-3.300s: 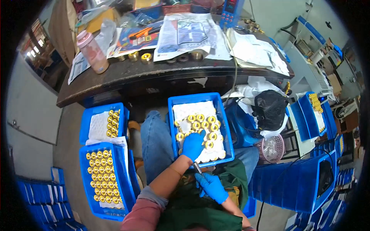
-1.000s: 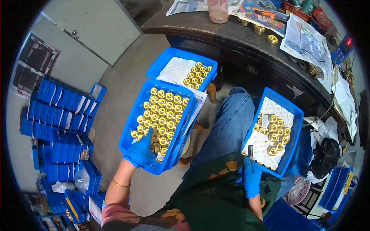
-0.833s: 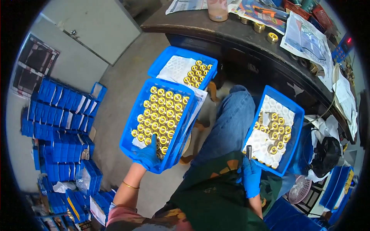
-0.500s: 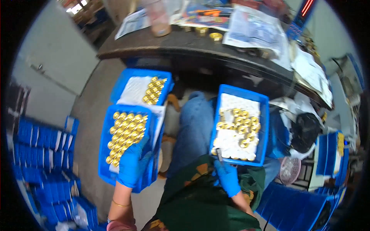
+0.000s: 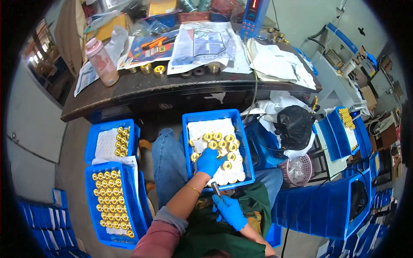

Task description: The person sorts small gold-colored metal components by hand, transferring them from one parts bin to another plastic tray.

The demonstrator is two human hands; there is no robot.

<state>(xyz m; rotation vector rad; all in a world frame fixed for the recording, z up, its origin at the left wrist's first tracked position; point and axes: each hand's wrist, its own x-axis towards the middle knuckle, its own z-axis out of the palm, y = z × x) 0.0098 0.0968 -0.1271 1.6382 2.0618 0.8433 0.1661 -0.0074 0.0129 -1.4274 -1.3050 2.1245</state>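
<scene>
My left hand [image 5: 209, 162], in a blue glove, reaches palm down into a blue plastic tray [image 5: 248, 165] on my lap. Its thumb stands apart from the fingers, and the fingertips are partly hidden by the back of the hand. Several brass ring-shaped fittings [image 5: 228, 165] lie loosely around it on white lining. Just outside the tray's near edge, my gloved right hand [image 5: 232, 213] is closed around a short grey metal rod-like tool [image 5: 216, 188], its tip pointing up toward the tray. More brass fittings [image 5: 110, 200] stand in rows in a blue tray [image 5: 91, 219] at my left.
Behind that left tray sits another blue tray [image 5: 91, 144] with fittings. The dark desk [image 5: 142, 88] ahead carries papers [image 5: 206, 47], a pink bottle [image 5: 102, 62] and loose brass rings. A black bag [image 5: 294, 129], a pink basket [image 5: 299, 170] and stacked blue bins [image 5: 320, 204] stand at right.
My left hand has moved right, from the left tray's rows of fittings into the lap tray. The right hand still holds the metal tool. The head view has shifted, showing more of the desk.
</scene>
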